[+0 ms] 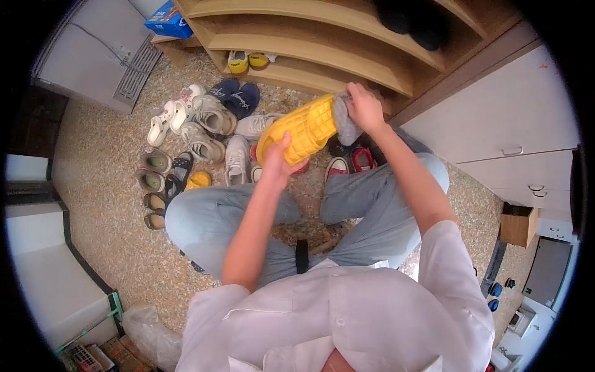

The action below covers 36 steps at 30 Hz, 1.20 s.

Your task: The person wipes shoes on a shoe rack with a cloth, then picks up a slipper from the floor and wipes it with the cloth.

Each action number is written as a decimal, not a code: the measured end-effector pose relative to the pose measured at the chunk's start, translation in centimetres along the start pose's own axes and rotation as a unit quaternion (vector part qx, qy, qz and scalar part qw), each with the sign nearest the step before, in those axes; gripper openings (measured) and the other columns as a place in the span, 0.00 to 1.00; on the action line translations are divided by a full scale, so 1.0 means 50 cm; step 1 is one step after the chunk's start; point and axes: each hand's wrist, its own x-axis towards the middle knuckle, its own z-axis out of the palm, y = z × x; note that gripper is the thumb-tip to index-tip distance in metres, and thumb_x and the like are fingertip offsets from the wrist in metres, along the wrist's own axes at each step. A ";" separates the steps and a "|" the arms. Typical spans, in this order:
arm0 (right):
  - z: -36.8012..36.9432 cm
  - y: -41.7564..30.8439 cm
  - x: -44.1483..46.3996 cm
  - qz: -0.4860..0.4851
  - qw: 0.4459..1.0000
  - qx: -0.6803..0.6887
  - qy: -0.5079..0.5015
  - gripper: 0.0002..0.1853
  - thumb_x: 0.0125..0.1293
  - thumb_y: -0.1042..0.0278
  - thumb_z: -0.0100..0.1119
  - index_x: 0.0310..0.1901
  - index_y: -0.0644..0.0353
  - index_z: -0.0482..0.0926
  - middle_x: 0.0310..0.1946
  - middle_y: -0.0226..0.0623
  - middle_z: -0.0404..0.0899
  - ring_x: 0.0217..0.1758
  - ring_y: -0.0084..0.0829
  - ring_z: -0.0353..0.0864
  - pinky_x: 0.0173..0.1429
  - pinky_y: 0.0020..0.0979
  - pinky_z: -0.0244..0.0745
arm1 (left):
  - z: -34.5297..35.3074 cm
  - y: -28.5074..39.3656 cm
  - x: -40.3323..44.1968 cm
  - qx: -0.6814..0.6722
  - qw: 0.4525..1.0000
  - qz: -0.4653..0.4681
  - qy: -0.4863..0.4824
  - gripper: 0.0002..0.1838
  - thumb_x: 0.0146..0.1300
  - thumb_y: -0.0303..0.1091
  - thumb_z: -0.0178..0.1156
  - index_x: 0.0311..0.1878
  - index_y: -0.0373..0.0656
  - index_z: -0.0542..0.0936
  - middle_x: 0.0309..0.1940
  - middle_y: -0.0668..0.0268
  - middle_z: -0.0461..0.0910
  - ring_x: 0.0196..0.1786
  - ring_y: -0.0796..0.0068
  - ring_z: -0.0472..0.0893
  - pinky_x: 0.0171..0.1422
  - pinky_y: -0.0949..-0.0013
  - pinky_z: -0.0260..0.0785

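My left hand (278, 160) is closed around the heel end of a yellow slipper (307, 130) with a grid-like pattern, held up in front of my knees. At its other end, my right hand (365, 110) grips a grey cloth (345, 121) and presses it against the slipper. Some of the fingers are hidden behind the cloth. A second yellow slipper (198, 180) lies on the floor to the left. White sneakers (237, 160) and red shoes (362, 159) stand near my feet.
A wooden shoe rack (310, 38) rises ahead, with yellow-and-white shoes (238, 62) on its low shelf. Navy slippers (246, 99), white clogs (162, 123) and brown shoes (155, 160) stand on the speckled floor. White cabinets (502, 105) line the right side. A plastic bag (149, 332) lies at lower left.
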 end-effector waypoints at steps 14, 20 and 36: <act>0.013 -0.152 -0.048 -0.120 0.971 0.207 0.012 0.14 0.47 0.69 0.64 0.38 0.53 0.75 0.37 0.32 0.74 0.45 0.34 0.72 0.51 0.36 0.63 | 0.014 -0.008 0.002 -0.010 0.999 0.010 0.030 0.23 0.67 0.50 0.50 0.60 0.51 0.66 0.54 0.65 0.74 0.53 0.67 0.76 0.52 0.55 0.71; 0.007 -0.116 -0.023 -0.165 0.976 0.143 0.007 0.15 0.47 0.71 0.62 0.39 0.51 0.75 0.38 0.31 0.74 0.47 0.39 0.71 0.49 0.40 0.65 | -0.003 -0.006 0.004 -0.014 1.000 0.009 0.007 0.22 0.65 0.49 0.53 0.59 0.51 0.67 0.53 0.66 0.75 0.51 0.68 0.77 0.50 0.57 0.72; -0.033 0.021 -0.004 0.285 0.765 0.512 0.267 0.10 0.52 0.81 0.54 0.38 0.61 0.74 0.32 0.29 0.74 0.36 0.22 0.71 0.44 0.24 0.69 | -0.019 0.007 0.018 -0.024 0.999 0.021 0.038 0.25 0.66 0.51 0.52 0.61 0.49 0.65 0.53 0.64 0.75 0.53 0.67 0.76 0.51 0.55 0.71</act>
